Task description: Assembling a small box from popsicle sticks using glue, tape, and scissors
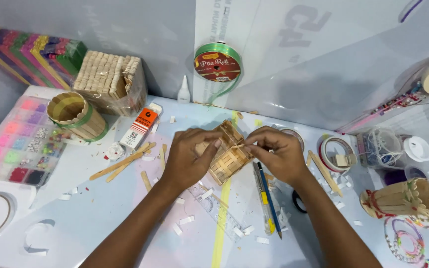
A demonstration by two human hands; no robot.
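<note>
I am working from the left of the small craft-stick box (226, 155), which is sitting at the middle of the counter (100, 208). Far left of the box a clear bead organizer (18, 144) is showing pink, purple and dark beads in square cells. Nearer, a round cup of upright sticks (77, 115) banded in green is standing, with a wrapped bundle of plain sticks (109, 82) behind it. An orange and white glue tube (139, 130) is lying just left of the box, and loose sticks (122, 163) are lying below that.

My left hand (187, 159) is pressing flat on the box's left side, fingers spread and touching the wood. My right hand (276, 153) is pinching a thin short stick (238, 146) at the box's top edge, fingertips closed on it. The box is slatted, pale, matte wood with open gaps.

Right of the box a pencil and a blue pen (267, 196) are lying, then tape rolls (334, 151), then a tilted stick cup (405, 198) far right.

I judge that the risk is the pinched stick sliding off line if glue is wet, or my left hand's pressure cracking or skewing the light slat walls. Paper scraps around the box could also be sticking to any glued face.
</note>
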